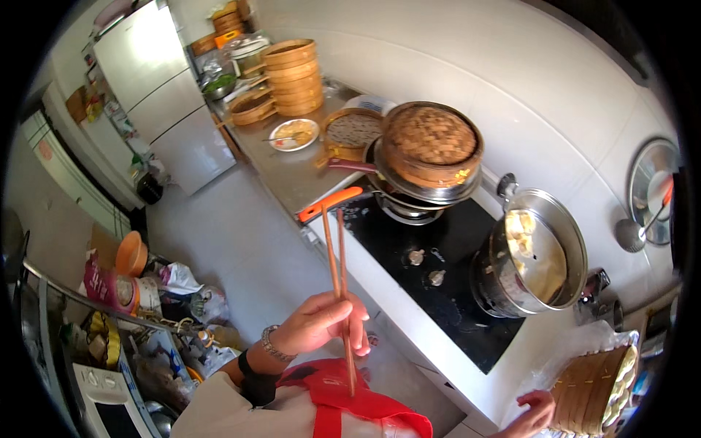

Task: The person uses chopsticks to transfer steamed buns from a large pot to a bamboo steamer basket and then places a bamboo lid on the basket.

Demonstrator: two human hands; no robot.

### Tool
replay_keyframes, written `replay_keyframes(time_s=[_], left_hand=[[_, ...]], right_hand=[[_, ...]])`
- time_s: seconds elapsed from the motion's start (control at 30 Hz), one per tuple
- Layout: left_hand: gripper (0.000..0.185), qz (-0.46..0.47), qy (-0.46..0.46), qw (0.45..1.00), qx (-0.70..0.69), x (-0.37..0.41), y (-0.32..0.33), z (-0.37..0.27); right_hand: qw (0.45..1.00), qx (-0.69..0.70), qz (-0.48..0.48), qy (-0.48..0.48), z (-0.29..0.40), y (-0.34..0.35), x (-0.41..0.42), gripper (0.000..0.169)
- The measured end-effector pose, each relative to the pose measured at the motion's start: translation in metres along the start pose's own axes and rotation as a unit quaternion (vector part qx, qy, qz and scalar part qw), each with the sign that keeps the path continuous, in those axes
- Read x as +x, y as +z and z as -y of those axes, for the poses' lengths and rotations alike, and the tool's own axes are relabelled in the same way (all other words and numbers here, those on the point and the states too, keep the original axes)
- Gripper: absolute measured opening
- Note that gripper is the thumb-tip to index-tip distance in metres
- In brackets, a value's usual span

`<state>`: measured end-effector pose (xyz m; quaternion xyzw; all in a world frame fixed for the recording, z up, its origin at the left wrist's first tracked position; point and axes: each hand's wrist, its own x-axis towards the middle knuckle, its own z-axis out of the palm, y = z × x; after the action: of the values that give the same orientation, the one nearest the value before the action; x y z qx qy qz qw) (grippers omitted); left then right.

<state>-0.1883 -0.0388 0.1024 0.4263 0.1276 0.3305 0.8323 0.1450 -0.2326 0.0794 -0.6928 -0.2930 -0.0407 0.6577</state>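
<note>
My left hand holds a pair of wooden chopsticks with their tips toward the counter. Near the bottom edge, my right hand is partly cut off, its fingers bent beside a round bamboo basket. Whether it grips anything there is unclear. Pale dough pieces show along that basket's rim, and a clear plastic sheet lies against it. Ahead on the black gas hob, a steel pot contains dumplings and cloudy liquid. A lidded bamboo steamer rests on a pan on the far burner.
An orange handle crosses the counter edge. Beyond are a plate of food, a low bamboo steamer and stacked steamers. A skimmer hangs at right. Bags and a microwave crowd the left.
</note>
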Motion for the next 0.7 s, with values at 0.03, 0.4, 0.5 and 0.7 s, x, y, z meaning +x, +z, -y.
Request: replay_keyframes(time_s=[0.03,0.4,0.5,0.7], left_hand=[[0.027,-0.03,0.016,0.999,-0.004,-0.012,-0.003,-0.006],[0.019,-0.331,0.186,0.924,0.038,-0.133,-0.11,-0.085],[0.015,-0.412,0.186,0.889,0.069,-0.188,-0.157,-0.119],[0.008,-0.475,0.298,0.827,0.037,-0.297,-0.228,-0.175]], right_hand=[[0.998,0.021,0.064,0.02,0.007,0.015,-0.004,0.036],[0.687,0.273,0.649,0.182,0.041,0.218,-0.093,0.034],[0.648,0.26,0.696,0.169,0.065,0.297,-0.132,0.029],[0.585,0.252,0.764,0.099,0.158,0.453,-0.217,0.02]])
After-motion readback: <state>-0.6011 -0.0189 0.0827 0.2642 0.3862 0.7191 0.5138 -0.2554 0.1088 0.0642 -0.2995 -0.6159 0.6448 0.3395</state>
